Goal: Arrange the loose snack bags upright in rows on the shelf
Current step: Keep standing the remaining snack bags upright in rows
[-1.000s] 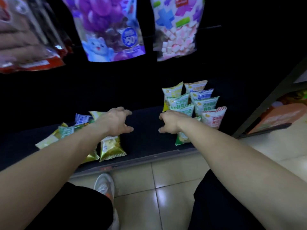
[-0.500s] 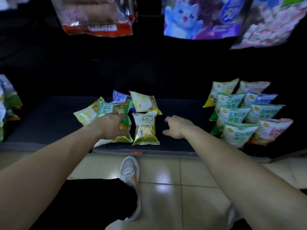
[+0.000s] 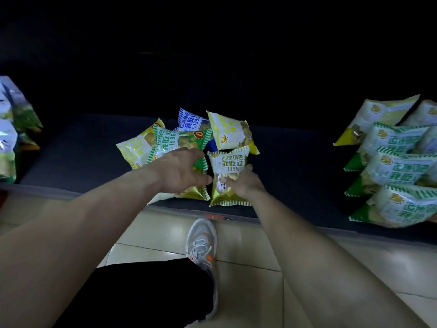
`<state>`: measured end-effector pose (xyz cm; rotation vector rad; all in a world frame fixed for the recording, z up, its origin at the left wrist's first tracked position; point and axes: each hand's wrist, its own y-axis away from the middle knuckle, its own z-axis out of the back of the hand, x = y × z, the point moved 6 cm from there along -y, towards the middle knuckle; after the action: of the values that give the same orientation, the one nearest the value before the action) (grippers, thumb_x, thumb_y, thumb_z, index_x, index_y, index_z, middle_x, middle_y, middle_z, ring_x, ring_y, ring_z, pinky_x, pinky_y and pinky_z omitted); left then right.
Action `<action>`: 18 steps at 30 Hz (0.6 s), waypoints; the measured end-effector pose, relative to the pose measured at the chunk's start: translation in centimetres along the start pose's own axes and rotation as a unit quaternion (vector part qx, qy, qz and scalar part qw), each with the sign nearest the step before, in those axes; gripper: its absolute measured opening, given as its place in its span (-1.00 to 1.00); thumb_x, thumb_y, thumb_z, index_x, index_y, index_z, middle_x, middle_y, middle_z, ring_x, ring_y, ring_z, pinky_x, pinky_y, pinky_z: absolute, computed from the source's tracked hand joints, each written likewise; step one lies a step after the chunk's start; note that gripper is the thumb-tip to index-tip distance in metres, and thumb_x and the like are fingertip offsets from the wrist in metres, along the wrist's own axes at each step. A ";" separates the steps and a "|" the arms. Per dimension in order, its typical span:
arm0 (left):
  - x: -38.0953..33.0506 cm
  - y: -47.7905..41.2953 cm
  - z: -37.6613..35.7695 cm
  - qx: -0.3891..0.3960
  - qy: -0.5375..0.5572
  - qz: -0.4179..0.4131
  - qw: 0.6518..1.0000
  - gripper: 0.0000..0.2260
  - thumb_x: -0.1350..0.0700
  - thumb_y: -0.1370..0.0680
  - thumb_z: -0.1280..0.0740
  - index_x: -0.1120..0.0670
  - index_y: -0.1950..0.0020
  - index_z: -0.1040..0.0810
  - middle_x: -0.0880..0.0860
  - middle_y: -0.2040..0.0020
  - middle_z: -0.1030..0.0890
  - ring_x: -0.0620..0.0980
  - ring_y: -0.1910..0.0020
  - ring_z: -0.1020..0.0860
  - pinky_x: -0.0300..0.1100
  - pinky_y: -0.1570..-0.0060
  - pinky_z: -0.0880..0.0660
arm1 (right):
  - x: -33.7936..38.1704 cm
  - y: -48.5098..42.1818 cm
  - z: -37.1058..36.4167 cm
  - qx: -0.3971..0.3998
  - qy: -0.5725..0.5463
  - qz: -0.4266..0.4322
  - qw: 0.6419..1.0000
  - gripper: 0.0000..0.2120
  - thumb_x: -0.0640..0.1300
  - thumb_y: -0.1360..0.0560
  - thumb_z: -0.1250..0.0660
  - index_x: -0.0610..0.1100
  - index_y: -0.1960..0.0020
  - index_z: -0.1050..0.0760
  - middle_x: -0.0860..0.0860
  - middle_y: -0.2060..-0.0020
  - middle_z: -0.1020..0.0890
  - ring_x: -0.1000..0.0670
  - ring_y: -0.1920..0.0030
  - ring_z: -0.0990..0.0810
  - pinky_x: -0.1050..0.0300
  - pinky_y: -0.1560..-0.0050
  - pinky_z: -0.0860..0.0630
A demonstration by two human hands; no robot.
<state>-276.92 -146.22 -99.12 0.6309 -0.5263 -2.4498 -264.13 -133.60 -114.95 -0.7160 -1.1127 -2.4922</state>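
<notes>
The gold-bottomed bag (image 3: 228, 162) lies at the front of the loose pile (image 3: 165, 143), near the middle of the dark shelf (image 3: 71, 152). Its white label with green print faces up and its lower seam is close to the shelf's front edge. The right hand (image 3: 244, 184) grips it from the right side: the thumb lies across the clear window on the bag's face and the fingers curl round its right edge. Just to its left, touching it, lies a green-striped bag (image 3: 179, 140). The left hand (image 3: 181, 172) is over that one with fingers spread and nearly straight, the thumb reaching toward the gold-bottomed bag; whether the palm presses down or only hovers I cannot tell. Behind these, a yellow-striped bag (image 3: 228, 133) overlaps the top of the gold-bottomed one, a blue-striped bag (image 3: 189, 120) pokes out at the back, and a pale yellow bag (image 3: 134, 147) sticks out on the left of the heap, all lying at odd angles. Well apart to the right, the arranged bags (image 3: 390, 162) stand in rows running back from the shelf's front, mostly green and white, each propped against the next. At the far left edge other packets (image 3: 11, 129) stand on the same shelf, too blurred to read. Below the shelf is a pale tiled floor (image 3: 153, 235), where a grey shoe (image 3: 201, 242) with orange marks points toward the shelf, with a black trouser leg (image 3: 142, 292) nearer the camera.
</notes>
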 end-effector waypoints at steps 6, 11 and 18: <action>-1.0 0.3 0.2 0.005 -0.004 -0.001 1.000 -0.30 -0.27 -0.45 -0.37 -0.07 -0.52 -0.24 0.02 -0.46 -0.35 0.05 -0.36 -0.38 -0.09 -0.26 -0.37 | -1.7 1.4 1.8 -0.010 0.035 0.019 0.999 -0.09 0.26 -0.27 -0.56 -0.19 -0.39 -0.27 -0.16 -0.35 -0.41 -0.19 -0.31 -0.46 0.01 -0.16 -0.47; -2.4 0.7 0.4 0.003 -0.028 -0.010 1.000 -0.28 -0.24 -0.46 -0.39 -0.03 -0.53 -0.23 0.05 -0.48 -0.34 0.07 -0.40 -0.35 -0.03 -0.33 -0.34 | -3.4 4.5 6.4 -0.035 0.049 0.061 0.996 -0.26 0.17 -0.22 -0.60 -0.09 -0.17 -0.26 -0.08 -0.16 -0.50 -0.13 -0.11 -0.54 0.00 0.04 -0.48; -7.4 1.5 1.6 -0.025 -0.028 -0.055 0.998 -0.16 -0.25 -0.39 -0.47 -0.05 -0.54 -0.16 0.04 -0.44 -0.39 0.07 -0.34 -0.42 -0.05 -0.26 -0.40 | -4.1 12.5 16.0 -0.055 0.105 0.140 0.983 -0.22 0.32 -0.09 -0.54 0.03 -0.09 -0.23 0.08 0.04 -0.53 0.02 0.04 -0.56 -0.02 0.09 -0.55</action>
<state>-271.71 -142.61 -94.76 0.5863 -0.4610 -2.5833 -249.80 -129.14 -100.64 -0.5769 -0.7492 -2.3354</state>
